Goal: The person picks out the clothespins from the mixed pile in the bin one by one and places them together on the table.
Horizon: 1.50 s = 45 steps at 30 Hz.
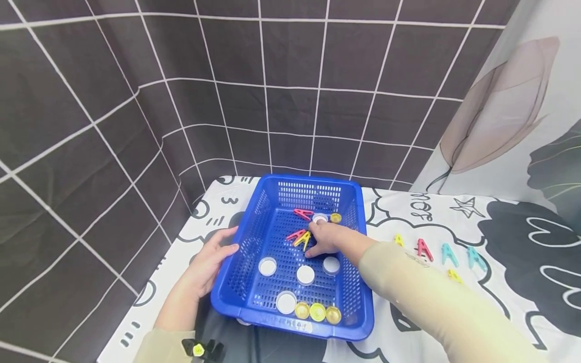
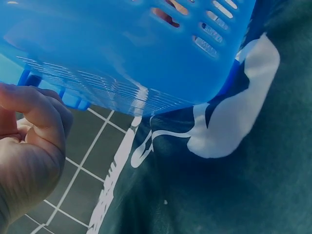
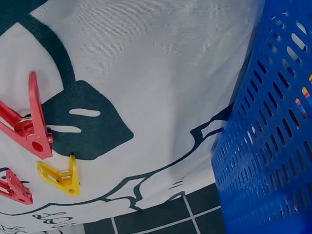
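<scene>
A blue plastic basket [image 1: 292, 318] with slotted walls stands on the patterned cloth. My left hand [image 1: 211, 264] holds its left rim; in the left wrist view the curled fingers [image 2: 41, 109] sit at the basket's edge. My right hand [image 1: 326, 237] reaches inside, thumb and index finger spread apart beside a yellow clip [image 1: 301, 241] and a red clip [image 1: 296, 235]. Its knuckles are next to a white round lid [image 1: 320, 218]; the other fingertips are hidden. Another red clip [image 1: 302, 214] lies farther back. The right wrist view does not show the hand.
More white lids [image 1: 305, 275] and several yellow round caps [image 1: 317, 312] lie on the basket floor; one yellow cap [image 1: 335, 218] is at the back. Right of the basket, red [image 1: 424, 249], teal [image 1: 449, 254] and yellow clips [image 1: 454, 276] lie on the cloth. A tile-patterned curtain [image 1: 290, 111] hangs behind.
</scene>
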Each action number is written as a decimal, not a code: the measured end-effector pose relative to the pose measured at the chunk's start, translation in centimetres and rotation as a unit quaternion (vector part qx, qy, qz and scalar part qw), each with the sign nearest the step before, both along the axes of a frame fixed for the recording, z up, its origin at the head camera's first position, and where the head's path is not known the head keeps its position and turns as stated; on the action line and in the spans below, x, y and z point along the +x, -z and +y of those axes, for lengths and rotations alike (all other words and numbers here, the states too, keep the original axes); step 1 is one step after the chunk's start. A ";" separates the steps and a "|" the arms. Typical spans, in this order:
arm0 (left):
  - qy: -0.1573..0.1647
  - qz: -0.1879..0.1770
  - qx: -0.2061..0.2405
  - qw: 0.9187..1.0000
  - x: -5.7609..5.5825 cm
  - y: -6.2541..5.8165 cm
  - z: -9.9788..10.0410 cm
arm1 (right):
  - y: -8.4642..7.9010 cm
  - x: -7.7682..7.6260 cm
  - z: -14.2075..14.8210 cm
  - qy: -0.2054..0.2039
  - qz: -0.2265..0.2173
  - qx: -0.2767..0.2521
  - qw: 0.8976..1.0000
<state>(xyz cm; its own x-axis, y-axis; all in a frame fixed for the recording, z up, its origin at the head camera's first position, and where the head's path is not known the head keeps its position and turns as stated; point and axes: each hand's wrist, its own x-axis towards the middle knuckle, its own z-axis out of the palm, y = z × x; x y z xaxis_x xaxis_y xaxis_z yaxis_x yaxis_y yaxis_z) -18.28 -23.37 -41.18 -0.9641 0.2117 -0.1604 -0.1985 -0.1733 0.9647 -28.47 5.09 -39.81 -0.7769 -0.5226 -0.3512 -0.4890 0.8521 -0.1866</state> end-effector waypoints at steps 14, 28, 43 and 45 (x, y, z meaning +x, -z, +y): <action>0.008 0.002 0.004 1.000 0.1 0.1 0.0 | 0.1 0.8 -0.3 -0.041 -0.015 -0.012 0.999; 0.003 -0.004 0.005 1.000 0.1 0.1 0.0 | -0.5 0.6 -0.1 -0.056 0.004 -0.066 0.996; -0.014 -0.004 -0.021 1.000 0.0 0.2 0.4 | -6.2 1.3 3.1 -0.058 0.043 -0.125 0.990; -0.017 -0.004 -0.021 1.000 0.0 0.2 0.4 | -6.8 1.4 4.1 -0.054 0.049 -0.130 0.989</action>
<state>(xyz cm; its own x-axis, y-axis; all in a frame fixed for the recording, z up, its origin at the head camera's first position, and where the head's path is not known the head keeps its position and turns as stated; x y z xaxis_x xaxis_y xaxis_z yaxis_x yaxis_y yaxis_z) -18.24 -23.02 -41.43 -0.9693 0.1708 -0.1767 -0.2013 -0.1390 0.9696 -27.04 9.15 -33.05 -0.7352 -0.6670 -0.1208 -0.6006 0.7236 -0.3400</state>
